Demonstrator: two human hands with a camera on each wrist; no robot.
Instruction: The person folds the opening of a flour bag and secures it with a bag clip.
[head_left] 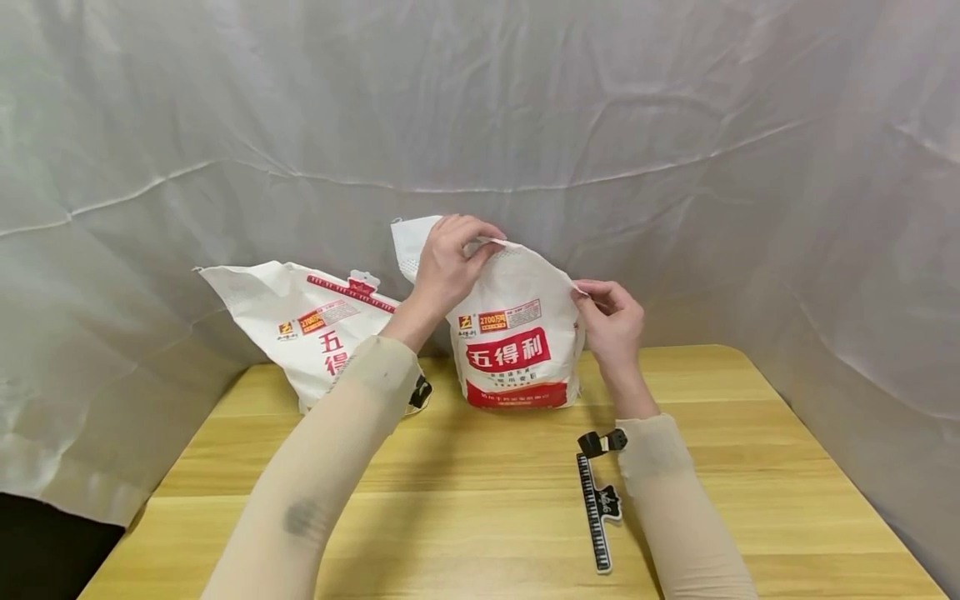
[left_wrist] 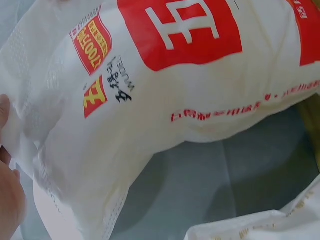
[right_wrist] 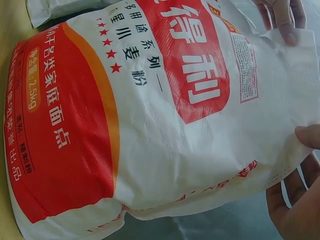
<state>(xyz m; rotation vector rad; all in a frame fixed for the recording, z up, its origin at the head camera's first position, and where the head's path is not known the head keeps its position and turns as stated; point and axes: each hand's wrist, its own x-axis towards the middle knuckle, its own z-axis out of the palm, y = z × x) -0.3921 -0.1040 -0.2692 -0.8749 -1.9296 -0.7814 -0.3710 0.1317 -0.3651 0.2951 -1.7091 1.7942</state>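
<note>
A white flour bag [head_left: 517,342] with red labels stands upright on the wooden table [head_left: 480,500]. My left hand [head_left: 450,258] pinches the bag's folded top edge. My right hand [head_left: 611,321] pinches the top's right corner. The bag's printed face [left_wrist: 165,75] fills the left wrist view, with my left hand [left_wrist: 7,175] at that view's left edge. In the right wrist view the bag [right_wrist: 150,115] lies across the frame; my right hand [right_wrist: 297,190] holds its corner and the left hand's fingers [right_wrist: 282,17] show at the top.
A second flour bag [head_left: 315,329], closed with a red clip [head_left: 352,292], leans at the left behind my left arm. A black clip with piano-key print [head_left: 597,508] lies on the table by my right forearm. White sheeting surrounds the table.
</note>
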